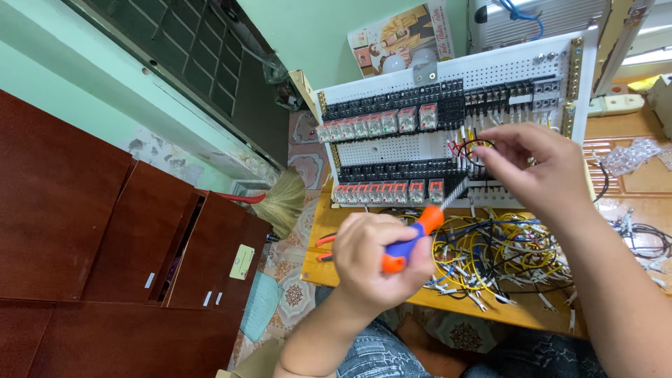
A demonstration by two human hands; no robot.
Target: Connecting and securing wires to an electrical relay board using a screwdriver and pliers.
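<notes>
I'm gripping the orange-and-blue screwdriver (413, 238) tight in my left hand (374, 262), while my right hand (542, 168) is pinching a black wire (470, 150) at the relay panel (420, 147).

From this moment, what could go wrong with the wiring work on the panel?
1. The left hand holds the screwdriver by the handle alone; its tip may slip among the closely packed relays.
2. The right hand pinches a thin wire at the panel; a tug may pull it loose.
3. The loose wires on the table may snag a wrist.
</notes>
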